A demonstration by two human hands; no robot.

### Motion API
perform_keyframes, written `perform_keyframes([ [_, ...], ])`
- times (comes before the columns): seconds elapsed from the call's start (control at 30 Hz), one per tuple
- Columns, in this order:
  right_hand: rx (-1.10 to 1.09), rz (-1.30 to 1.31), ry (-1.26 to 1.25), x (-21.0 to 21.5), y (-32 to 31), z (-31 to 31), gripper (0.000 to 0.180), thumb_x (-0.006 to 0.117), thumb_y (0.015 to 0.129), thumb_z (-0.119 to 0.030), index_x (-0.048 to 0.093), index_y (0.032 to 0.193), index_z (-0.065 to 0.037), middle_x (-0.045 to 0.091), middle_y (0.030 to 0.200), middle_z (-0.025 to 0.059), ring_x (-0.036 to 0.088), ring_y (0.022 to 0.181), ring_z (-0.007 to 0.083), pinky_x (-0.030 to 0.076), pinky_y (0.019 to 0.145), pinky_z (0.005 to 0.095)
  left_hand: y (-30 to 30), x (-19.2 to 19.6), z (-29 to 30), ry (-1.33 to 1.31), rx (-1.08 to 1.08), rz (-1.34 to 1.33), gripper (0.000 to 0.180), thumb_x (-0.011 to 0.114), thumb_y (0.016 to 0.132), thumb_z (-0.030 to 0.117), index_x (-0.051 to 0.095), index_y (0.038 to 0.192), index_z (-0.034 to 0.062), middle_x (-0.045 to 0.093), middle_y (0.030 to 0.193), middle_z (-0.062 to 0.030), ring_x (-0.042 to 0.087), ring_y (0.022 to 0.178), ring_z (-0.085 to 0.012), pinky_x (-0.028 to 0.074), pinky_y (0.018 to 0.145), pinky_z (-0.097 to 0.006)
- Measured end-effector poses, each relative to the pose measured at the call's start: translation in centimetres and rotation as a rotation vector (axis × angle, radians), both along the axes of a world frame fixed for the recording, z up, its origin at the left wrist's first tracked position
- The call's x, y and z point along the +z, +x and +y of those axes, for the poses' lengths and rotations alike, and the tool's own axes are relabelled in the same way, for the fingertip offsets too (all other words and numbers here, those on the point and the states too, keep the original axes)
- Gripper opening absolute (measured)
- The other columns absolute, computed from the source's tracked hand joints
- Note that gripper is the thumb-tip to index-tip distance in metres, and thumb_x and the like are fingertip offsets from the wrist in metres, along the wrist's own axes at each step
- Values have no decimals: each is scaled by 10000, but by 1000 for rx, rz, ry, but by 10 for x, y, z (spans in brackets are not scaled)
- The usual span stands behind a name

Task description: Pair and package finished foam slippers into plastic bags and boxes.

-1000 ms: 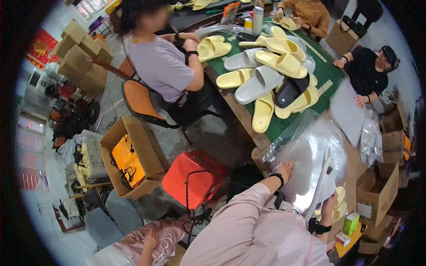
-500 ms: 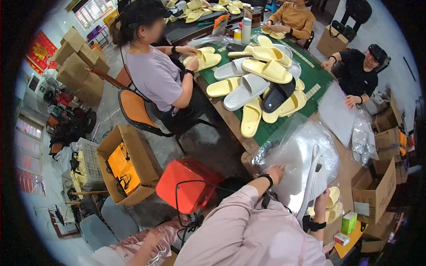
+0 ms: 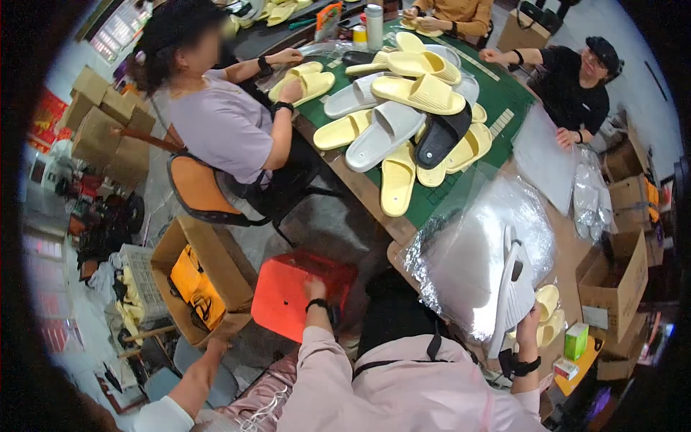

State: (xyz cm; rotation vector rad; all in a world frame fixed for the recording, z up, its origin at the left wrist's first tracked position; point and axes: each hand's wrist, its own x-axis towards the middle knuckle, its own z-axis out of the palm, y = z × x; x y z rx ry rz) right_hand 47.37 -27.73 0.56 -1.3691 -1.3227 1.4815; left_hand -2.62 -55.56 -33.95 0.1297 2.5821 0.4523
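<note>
My right hand [image 3: 529,332] grips a pair of pale grey slides [image 3: 514,291], held upright with their ribbed side showing, at the near right edge of the table. Beside them lies a stack of clear plastic bags [image 3: 468,252], shiny and crinkled. Low on my left, my left hand [image 3: 315,289] is at the red plastic stool [image 3: 281,306], over the edge of its seat; its fingers are too blurred to read. A pile of yellow, grey and black slides [image 3: 392,137] covers the green mat [image 3: 432,201] ahead. Yellow slides [image 3: 548,317] lie next to my right hand.
A co-worker in lilac [image 3: 230,129] handles yellow slides at left; others sit across the table. Another person's arm [image 3: 198,374] reaches toward an open carton [image 3: 237,288] at lower left. An orange-backed chair [image 3: 201,187] and right-hand cartons [image 3: 612,288] stand close by.
My left hand has left the plastic bags and moved down left to the red stool. My right hand still holds the grey slides. Another person's arm has moved up toward the carton.
</note>
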Motion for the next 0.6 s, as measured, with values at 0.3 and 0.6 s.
perform_keyframes([
  [0.3, -124, -273, -108, 8, 12, -13, 340, 560, 825, -64, 545, 1157, 10, 611, 1054, 40, 543, 963, 114, 423, 861, 265, 36, -9, 67, 15, 323, -419, 843, 347, 838, 610, -52, 1428, 159, -12, 1426, -322, 41, 1331, -458, 87, 1048, -570],
  [0.6, -79, -272, -115, 27, -16, -6, 390, 572, 825, -40, 501, 1207, -8, 581, 1109, 35, 515, 1009, 109, 401, 895, 262, 56, 0, 110, 82, 274, -706, 747, 332, 854, 578, 9, 1400, 184, 112, 1407, -253, 142, 1284, -421, 191, 1018, -505],
])
